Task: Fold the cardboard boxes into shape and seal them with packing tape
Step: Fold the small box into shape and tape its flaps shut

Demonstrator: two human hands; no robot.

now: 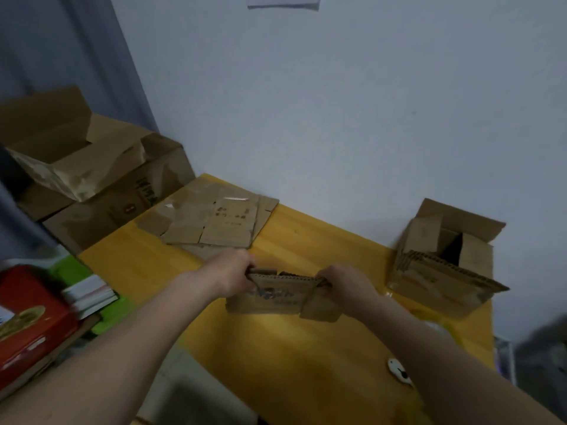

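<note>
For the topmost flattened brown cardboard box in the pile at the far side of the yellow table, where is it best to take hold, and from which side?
Probably the near edge of the topmost flattened brown cardboard box, approached from the person's side. It lies flat on the pile, so only its edges offer a pinch, and its near flaps are separated by slits. The left hand and right hand both hold another flattened box.

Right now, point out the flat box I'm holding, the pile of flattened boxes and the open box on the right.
Held flat box (270,297), head view, printed front face.
Flattened box pile (227,222), head view, top sheet.
Open box (475,256), head view, right flap.
</note>
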